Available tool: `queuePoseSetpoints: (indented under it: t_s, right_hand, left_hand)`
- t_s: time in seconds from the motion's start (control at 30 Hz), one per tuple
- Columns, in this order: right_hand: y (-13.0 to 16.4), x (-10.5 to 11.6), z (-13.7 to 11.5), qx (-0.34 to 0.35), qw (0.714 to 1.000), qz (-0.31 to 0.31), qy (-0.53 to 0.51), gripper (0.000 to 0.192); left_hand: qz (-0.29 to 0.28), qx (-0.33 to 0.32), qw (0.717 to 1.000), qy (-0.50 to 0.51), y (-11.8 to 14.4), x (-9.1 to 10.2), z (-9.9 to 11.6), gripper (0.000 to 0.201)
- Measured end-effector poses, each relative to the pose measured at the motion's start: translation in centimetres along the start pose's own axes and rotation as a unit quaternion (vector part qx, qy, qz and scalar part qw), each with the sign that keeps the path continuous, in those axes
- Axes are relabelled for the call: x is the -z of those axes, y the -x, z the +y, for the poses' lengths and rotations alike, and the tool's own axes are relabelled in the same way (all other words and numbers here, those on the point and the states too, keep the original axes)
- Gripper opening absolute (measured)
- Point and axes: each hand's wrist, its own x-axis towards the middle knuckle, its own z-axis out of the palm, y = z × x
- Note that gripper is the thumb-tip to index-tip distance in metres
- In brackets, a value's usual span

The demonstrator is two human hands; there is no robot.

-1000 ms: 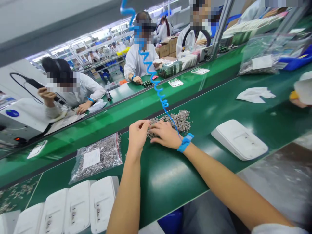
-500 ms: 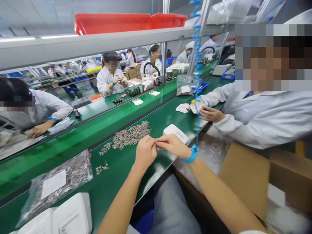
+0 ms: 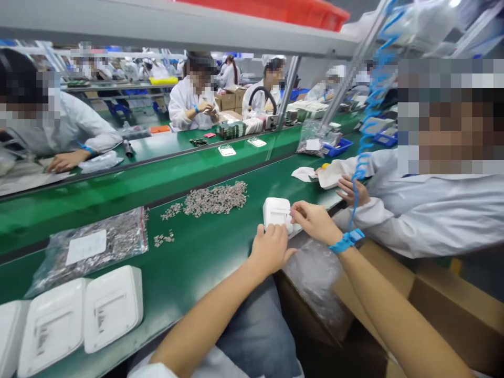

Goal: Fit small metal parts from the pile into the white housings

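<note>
A white plastic housing (image 3: 276, 212) lies at the near edge of the green conveyor belt (image 3: 205, 262). My left hand (image 3: 270, 250) grips its near side with curled fingers. My right hand (image 3: 314, 220), with a blue wrist strap (image 3: 346, 240) and coiled cord (image 3: 368, 131), pinches something tiny against the housing's right edge; the piece is too small to make out. A heap of small grey metal parts (image 3: 216, 199) sits on the belt just left of the housing.
Two more white housings (image 3: 79, 317) lie at the near left, behind them a bag of grey parts (image 3: 88, 248). A co-worker in a white coat (image 3: 433, 205) sits close on my right. An open cardboard box (image 3: 425, 304) with plastic film (image 3: 315, 275) stands below my right arm.
My hands left the heap of parts, met above the belt edge, then moved right onto the white housing. The view swung to the right, bringing the co-worker into sight.
</note>
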Motion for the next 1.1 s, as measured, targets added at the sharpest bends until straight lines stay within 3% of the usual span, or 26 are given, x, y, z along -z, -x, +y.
queuePoseSetpoints:
  t_s: [0.17, 0.33, 0.47, 0.7, 0.93, 1.03, 1.1]
  right_hand:
    - [-2.1, -4.2, -3.3, 0.179, 0.979, -0.067, 0.068, 0.013]
    - [-2.2, -7.7, -5.8, 0.256, 0.956, -0.126, 0.069, 0.009]
    - [-1.9, -8.9, -7.2, 0.279, 0.942, -0.166, 0.09, 0.006]
    - [-2.2, -8.8, -7.9, 0.306, 0.919, -0.207, 0.138, 0.009]
    - [-3.2, -9.7, -8.0, 0.265, 0.925, -0.212, 0.171, 0.01]
    - [-3.3, -9.6, -7.6, 0.252, 0.937, -0.2, 0.135, 0.013]
    - [-2.6, -9.2, -7.0, 0.282, 0.937, -0.182, 0.096, 0.009]
  left_hand:
    - [-0.021, 0.063, 0.998, -0.016, 4.4, 2.6, -2.9, 0.045]
    - [-0.017, 0.128, 0.992, -0.007, 8.7, 4.1, -4.2, 0.041]
    - [-0.004, 0.153, 0.987, 0.044, 10.7, 4.3, -4.9, 0.037]
    - [0.004, 0.168, 0.98, 0.104, 10.6, 4.1, -5.4, 0.031]
    - [-0.004, 0.166, 0.98, 0.109, 10.7, 4.1, -5.4, 0.027]
    - [-0.002, 0.171, 0.98, 0.101, 10.7, 4.1, -5.4, 0.026]
    - [0.005, 0.175, 0.98, 0.092, 10.8, 4.1, -5.4, 0.025]
